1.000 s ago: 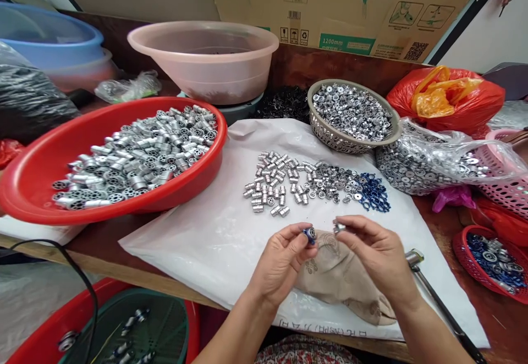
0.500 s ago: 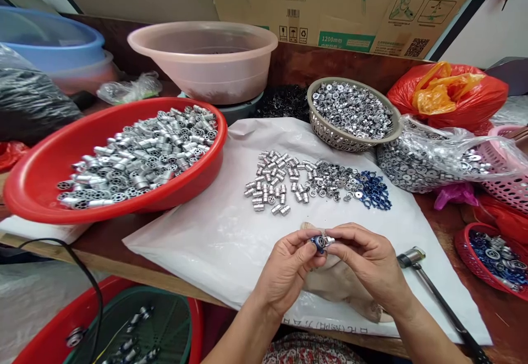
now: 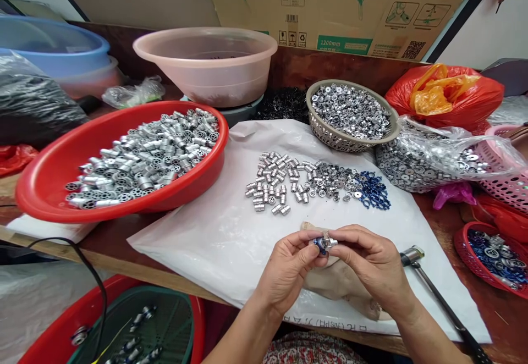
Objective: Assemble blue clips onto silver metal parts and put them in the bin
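My left hand (image 3: pixel 289 270) and my right hand (image 3: pixel 371 259) meet above the white plastic sheet (image 3: pixel 198 248). Fingers of my left hand pinch a small blue-ringed metal part (image 3: pixel 319 245), and my right fingertips pinch a short silver metal cylinder (image 3: pixel 330 242). The two pieces touch end to end, partly hidden by my fingers. Under my hands lies a crumpled beige cloth (image 3: pixel 338 284). Nearest my right wrist is a small hammer (image 3: pixel 412 255). Ahead of my hands are loose silver cylinders (image 3: pixel 268 191) and blue pieces (image 3: pixel 373 191).
A wide red basin (image 3: pixel 124 213) full of silver cylinders stands left, a woven basket (image 3: pixel 325 136) of metal parts ahead. A plastic bag of parts (image 3: pixel 416 163) and a red basket (image 3: pixel 461 254) lie right. A green basket (image 3: pixel 165 309) sits below the table edge.
My hands have moved together from slightly apart, bringing the blue-ringed part and silver cylinder into contact. The hammer lies a little differently in view, and the whole view has shifted slightly.
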A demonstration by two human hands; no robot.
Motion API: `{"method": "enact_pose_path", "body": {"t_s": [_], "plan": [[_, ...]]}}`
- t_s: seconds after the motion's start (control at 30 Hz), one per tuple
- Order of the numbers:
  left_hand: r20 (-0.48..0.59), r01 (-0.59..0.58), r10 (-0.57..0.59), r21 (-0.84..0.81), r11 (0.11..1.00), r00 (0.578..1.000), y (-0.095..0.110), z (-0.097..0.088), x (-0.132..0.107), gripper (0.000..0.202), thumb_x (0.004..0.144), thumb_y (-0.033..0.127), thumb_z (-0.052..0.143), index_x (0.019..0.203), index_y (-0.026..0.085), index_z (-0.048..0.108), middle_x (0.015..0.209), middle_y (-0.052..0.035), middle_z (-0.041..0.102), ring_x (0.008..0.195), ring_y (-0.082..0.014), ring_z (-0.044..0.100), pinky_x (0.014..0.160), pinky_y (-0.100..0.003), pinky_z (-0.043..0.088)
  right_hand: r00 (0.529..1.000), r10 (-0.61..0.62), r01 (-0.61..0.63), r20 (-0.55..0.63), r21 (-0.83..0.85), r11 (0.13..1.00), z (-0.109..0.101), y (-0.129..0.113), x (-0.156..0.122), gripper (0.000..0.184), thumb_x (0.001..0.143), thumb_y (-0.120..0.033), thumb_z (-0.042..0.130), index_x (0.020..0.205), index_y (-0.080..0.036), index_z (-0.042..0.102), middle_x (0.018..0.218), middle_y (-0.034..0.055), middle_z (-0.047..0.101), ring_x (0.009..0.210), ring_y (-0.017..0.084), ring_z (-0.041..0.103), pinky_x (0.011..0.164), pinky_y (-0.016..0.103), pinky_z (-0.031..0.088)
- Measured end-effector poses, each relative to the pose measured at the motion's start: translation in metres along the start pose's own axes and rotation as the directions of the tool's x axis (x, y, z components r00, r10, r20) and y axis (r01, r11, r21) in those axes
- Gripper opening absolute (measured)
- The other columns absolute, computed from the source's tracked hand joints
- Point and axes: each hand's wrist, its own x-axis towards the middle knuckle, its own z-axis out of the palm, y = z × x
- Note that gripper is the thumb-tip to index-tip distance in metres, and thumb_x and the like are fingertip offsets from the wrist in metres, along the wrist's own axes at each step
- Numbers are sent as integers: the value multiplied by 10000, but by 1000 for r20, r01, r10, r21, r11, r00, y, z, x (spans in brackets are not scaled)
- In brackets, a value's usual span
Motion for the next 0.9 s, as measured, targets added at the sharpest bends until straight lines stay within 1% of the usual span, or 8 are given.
{"method": "enact_pose_path", "body": {"t_s": [0.33, 0.47, 0.53, 0.6, 0.7, 0.77, 0.83, 0.9], "plan": [[-16, 7, -6, 50, 999, 1000, -7, -1, 0, 233, 586, 217, 815, 796, 153, 736, 768, -34, 711, 628, -85, 624, 599, -158, 503, 998, -54, 56, 27, -56, 997, -5, 2, -5, 166, 784, -265, 651, 933, -251, 723, 906, 60, 719, 852, 199, 657, 763, 325, 545], [-50, 4, 2, 129, 992, 999, -8, -1, -1, 259, 570, 250, 823, 794, 152, 739, 748, -44, 717, 650, -111, 638, 625, -190, 519, 999, -9, 12, 43, -67, 998, -8, 2, -5, 144, 769, -251, 668, 897, -256, 734, 880, 48, 725, 851, 197, 661, 779, 319, 532], [-46, -14, 23, 184, 983, 999, -8, -2, -2, 255, 579, 255, 817, 799, 152, 739, 732, -45, 715, 652, -117, 638, 637, -204, 525, 999, -2, 5, 45, -68, 998, -8, 3, -6, 124, 761, -256, 677, 869, -257, 738, 860, 44, 729, 840, 198, 662, 781, 321, 524], [-27, -40, 48, 241, 970, 998, -8, -3, -2, 238, 602, 249, 803, 811, 152, 740, 722, -42, 710, 644, -115, 632, 641, -208, 526, 999, -30, 31, 26, -67, 997, -5, 5, -10, 110, 761, -263, 679, 853, -260, 739, 835, 41, 728, 818, 195, 661, 768, 321, 522], [-13, -69, 77, 308, 949, 997, -12, -6, -1, 209, 643, 251, 775, 826, 156, 739, 754, -37, 695, 657, -117, 623, 645, -216, 528, 996, -70, 66, -60, -72, 995, 2, 11, -17, 116, 773, -260, 665, 866, -255, 734, 805, 36, 723, 786, 182, 658, 729, 303, 526], [-18, -106, 119, 337, 936, 993, -15, -7, 1, 204, 666, 270, 756, 839, 163, 738, 794, -27, 667, 676, -114, 611, 647, -211, 525, 996, -37, 31, -78, -81, 996, 4, 16, -17, 131, 783, -270, 651, 883, -242, 731, 827, 37, 724, 799, 182, 662, 719, 288, 529], [-51, -146, 176, 358, 922, 983, -17, -7, 4, 226, 696, 293, 731, 890, 175, 734, 858, -20, 639, 709, -107, 599, 659, -194, 516, 999, 37, -37, -1, -182, 983, 2, 23, -7, 150, 809, -310, 614, 848, -230, 735, 814, 26, 726, 766, 173, 669, 676, 263, 532], [-112, -148, 194, 331, 932, 975, -17, -5, 8, 292, 718, 320, 711, 980, 191, 713, 910, -24, 630, 767, -115, 602, 684, -192, 515, 995, 93, -74, 37, -352, 933, -6, 32, 14, 210, 847, -333, 554, 841, -219, 730, 807, 19, 723, 719, 158, 665, 651, 251, 523]]}}
